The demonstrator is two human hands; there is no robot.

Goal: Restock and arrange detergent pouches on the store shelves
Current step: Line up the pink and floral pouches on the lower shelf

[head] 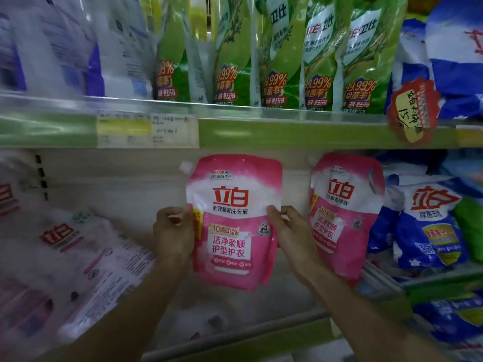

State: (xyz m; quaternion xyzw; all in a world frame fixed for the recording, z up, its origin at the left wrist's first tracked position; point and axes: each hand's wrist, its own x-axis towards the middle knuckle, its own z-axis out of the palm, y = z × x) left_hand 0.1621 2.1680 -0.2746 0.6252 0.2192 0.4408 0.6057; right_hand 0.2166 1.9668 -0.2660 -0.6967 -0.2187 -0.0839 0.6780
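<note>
The pink pouch is held upright, label outward, in the open gap of the middle shelf, with its spout cap at the upper left corner. The left hand pinches the pouch's left side seam between thumb and curled fingers. The right hand pinches the right side seam at about the same height. The pouch bottom appears to hang above the shelf deck, though contact at the base cannot be confirmed. A matching second pink pouch stands just to the right, apart from the held one, with blue bags beyond it. White-and-pink pouches lean in a blurred pile at the left. The step in hand is judged to be seating the pouch in line with its neighbour. Lower both hands evenly so that the base gusset lands flat. Align the front face with the second pink pouch and close the gap between the two without overlap. Release only when the pouch stands unaided, since a soft filled pouch is likely to slump forward.
</note>
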